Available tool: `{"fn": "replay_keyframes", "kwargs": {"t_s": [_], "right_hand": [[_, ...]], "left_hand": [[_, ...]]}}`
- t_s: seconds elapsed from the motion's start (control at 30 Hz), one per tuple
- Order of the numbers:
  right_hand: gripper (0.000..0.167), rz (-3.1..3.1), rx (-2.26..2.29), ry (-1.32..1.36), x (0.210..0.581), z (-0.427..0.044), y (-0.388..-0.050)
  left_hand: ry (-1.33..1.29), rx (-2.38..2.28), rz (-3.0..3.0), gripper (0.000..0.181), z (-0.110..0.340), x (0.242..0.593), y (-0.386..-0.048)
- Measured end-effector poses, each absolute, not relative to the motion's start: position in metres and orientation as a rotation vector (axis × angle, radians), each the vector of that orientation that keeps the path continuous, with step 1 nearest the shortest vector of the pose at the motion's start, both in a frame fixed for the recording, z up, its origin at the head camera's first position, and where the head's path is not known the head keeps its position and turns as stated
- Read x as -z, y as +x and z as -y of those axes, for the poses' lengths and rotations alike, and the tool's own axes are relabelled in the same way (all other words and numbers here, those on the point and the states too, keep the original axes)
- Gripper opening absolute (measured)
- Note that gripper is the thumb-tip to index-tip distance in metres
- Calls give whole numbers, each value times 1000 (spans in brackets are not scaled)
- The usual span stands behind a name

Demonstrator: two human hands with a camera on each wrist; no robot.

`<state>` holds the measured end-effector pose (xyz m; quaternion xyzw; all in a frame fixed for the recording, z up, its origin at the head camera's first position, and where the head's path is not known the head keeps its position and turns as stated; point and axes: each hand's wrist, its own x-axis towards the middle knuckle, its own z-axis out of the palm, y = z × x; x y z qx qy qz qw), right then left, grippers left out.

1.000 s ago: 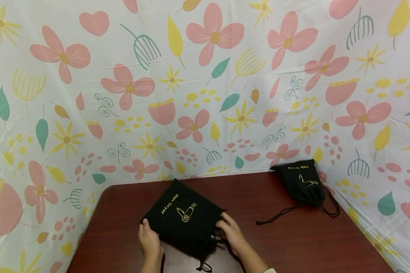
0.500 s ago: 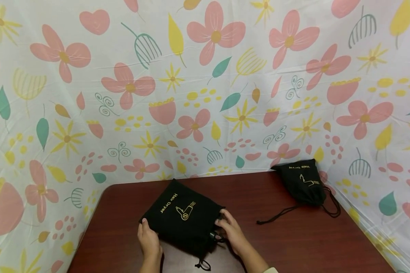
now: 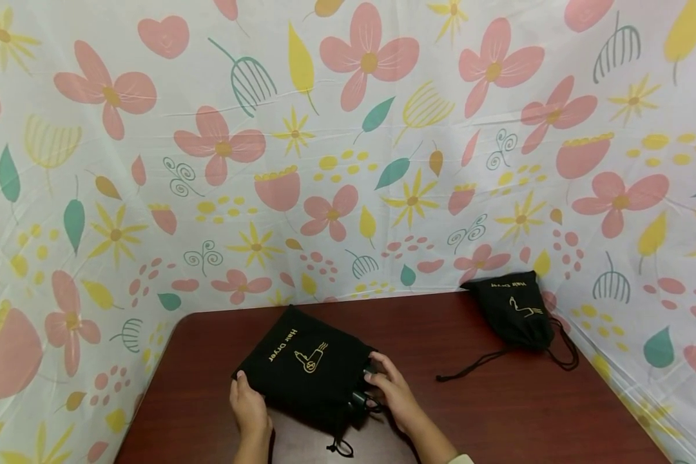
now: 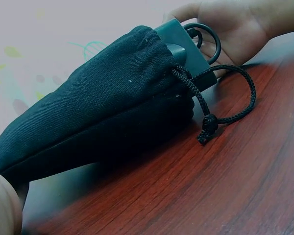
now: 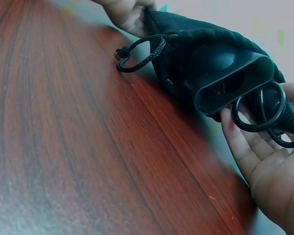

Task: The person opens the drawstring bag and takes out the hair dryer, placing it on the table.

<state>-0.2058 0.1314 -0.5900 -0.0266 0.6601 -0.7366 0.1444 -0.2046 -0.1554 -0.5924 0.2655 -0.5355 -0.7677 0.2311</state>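
Note:
A black drawstring bag (image 3: 290, 386) printed "Hair Dryer" lies over the near part of the table. My left hand (image 3: 251, 412) pinches its closed corner. Out of the open mouth pokes a black hair dryer, its flat nozzle (image 5: 235, 85) facing the right wrist camera; the rest is inside the bag. My right hand (image 3: 399, 394) is at the mouth, fingers under the dryer's end and thumb above, around the looped cord (image 5: 262, 110). Its exact hold is partly hidden. A knotted drawstring loop (image 4: 237, 115) hangs beside the mouth.
At the table's back right corner lies a second black "Hair Dryer" bag (image 3: 513, 316), its mouth gathered and its drawstrings (image 3: 475, 362) trailing on the reddish-brown table (image 3: 499, 412). A flower-printed cloth (image 3: 348, 161) stands around the table's back and sides.
The nozzle shows farther out of the bag's mouth. Bag and left hand have shifted slightly left, while the right hand stays nearly in place.

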Motion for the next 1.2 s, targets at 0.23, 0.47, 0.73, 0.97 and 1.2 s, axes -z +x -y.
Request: {"fn": "replay_keyframes", "kwargs": {"t_s": [0.23, 0.47, 0.73, 0.97, 1.2], "right_hand": [[61, -1900, 2129, -82, 591, -132, -206], [58, -1902, 2112, -81, 591, -133, -205], [56, -1897, 2108, -100, 593, -136, -206], [53, -1868, 2132, -120, 595, -137, -205], [52, -1863, 2128, -121, 596, -137, -205]], "left_hand": [[739, 2105, 1460, 42, 157, 591, -204], [748, 2102, 1477, 42, 158, 591, -204], [792, 2080, 1512, 43, 160, 591, -203], [773, 2146, 1476, 63, 162, 588, -202], [765, 2168, 1475, 66, 167, 591, -200]]}}
